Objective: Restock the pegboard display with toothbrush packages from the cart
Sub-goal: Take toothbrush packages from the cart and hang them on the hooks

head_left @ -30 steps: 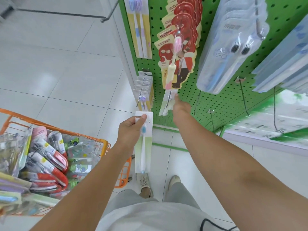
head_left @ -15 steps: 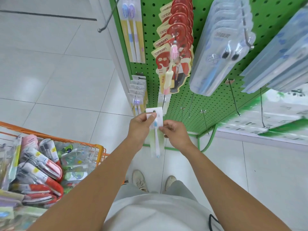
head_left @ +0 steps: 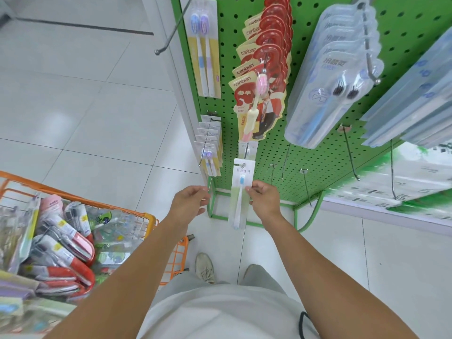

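- My right hand (head_left: 265, 201) pinches the toothbrush package (head_left: 241, 194) at its right edge, just below the brush head; the card hangs long and upright in front of the green pegboard (head_left: 305, 148).
- The punched hole at the card's top sits at the tip of a low metal hook (head_left: 245, 155). Whether the hook is fully through, I cannot tell.
- My left hand (head_left: 189, 204) is beside the package, apart from it, holding nothing, fingers loosely curled.
- Another card already hangs further back on the same hook.
- Handling, as I judge it: light, thin card with a clear blister over one brush. It flexes and swings easily from a one-sided pinch, and the hole tab looks like the part most apt to tear.
- Best hold is likely high on the card, near the hole, at the edges and off the blister, to steer the hole straight along the hook.
- The orange cart (head_left: 149, 217) at my left holds many more packages, so restocking seems far from finished.
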A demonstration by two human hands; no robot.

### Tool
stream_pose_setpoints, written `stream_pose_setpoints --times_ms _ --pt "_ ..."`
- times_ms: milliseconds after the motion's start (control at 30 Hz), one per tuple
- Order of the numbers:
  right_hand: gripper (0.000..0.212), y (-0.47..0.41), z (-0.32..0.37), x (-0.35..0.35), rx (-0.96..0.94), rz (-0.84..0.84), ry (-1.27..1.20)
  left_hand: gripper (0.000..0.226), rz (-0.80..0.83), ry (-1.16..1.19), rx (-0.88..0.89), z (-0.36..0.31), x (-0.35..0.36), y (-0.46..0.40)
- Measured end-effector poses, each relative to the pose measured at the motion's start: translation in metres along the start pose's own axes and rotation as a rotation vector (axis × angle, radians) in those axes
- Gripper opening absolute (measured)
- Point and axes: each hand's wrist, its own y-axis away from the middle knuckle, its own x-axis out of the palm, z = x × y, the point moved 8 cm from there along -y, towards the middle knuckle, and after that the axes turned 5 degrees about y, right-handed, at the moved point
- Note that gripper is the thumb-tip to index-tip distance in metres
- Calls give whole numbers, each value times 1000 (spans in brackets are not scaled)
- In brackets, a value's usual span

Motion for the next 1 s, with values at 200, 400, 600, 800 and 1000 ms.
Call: stream_pose_setpoints --times_ms 200,400,600,800,1000 --pt "18 -21 12 -3 34 -27 65 20 8 8 -13 3 2 -1" --pt "40 -51 31 -5 224 -77 85 19 -27 6 -29 15 -23 26" --pt "34 -2 -18 28 448 47 94 9 -257 261 -125 79 -96 74" --pt "26 155 -50 162 423 669 269 13 -597 437 -118 151 -224 117" --pt "9 227 15 305 -262 1003 622 24 -914 264 -216 207 -332 147"
